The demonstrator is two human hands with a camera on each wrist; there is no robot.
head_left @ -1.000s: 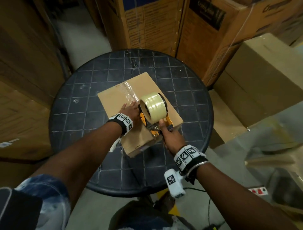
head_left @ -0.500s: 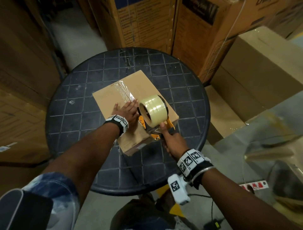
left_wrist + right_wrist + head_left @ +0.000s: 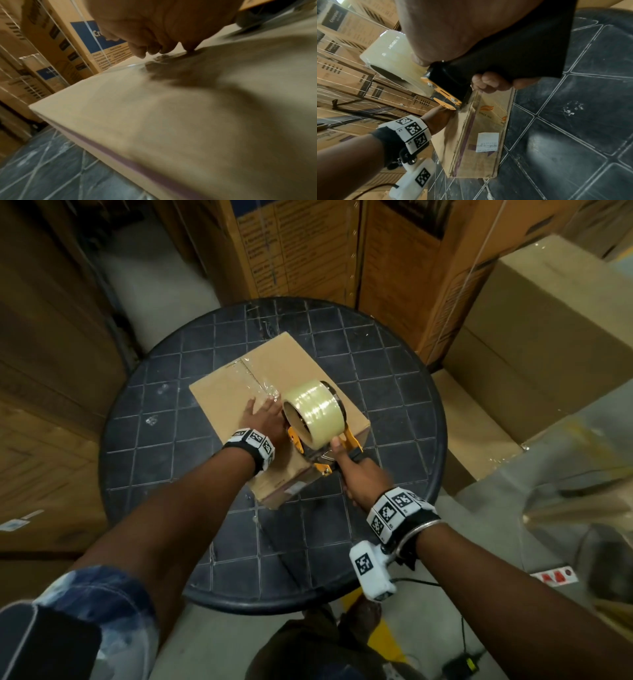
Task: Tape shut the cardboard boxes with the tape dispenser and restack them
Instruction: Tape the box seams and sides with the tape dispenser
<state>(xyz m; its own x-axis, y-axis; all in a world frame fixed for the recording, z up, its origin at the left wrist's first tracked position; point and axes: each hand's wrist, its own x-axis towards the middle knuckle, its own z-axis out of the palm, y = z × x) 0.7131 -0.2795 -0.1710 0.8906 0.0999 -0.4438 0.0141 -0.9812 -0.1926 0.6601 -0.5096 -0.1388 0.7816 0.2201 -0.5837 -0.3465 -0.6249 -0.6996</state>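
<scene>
On the round black bench (image 3: 164, 419) with its pale grid lines lies a flat cardboard box (image 3: 222, 392), set askew near the middle; a strip of clear tape (image 3: 255, 378) runs along its top seam, wrinkled where it nears the hands; the near side face of the box (image 3: 489, 121) carries a small white label (image 3: 488, 142) and some print, seen from the right wrist view. The left hand (image 3: 263, 417) lies on the box top with its grip apart, fingers spread flat and pressing on the cardboard just beside the tape line; the left wrist view shows fingertips (image 3: 140, 52) touching the surface, though that picture is blurred. The right hand (image 3: 359, 474) has its grip clamped round the black handle of the tape dispenser (image 3: 322, 446), thumb up against the roll; the dispenser's orange frame sits at the near top edge of the box, and its large roll of clear tape (image 3: 315, 414) stands above the box top, just beside the left hand. Both wrists wear bands with black-and-white square markers; a white camera unit (image 3: 371, 573) hangs under the right wrist. Around the bench stand tall printed cartons (image 3: 308, 248); a plain brown box (image 3: 555, 313) sits to the right; a grey concrete floor shows below.
</scene>
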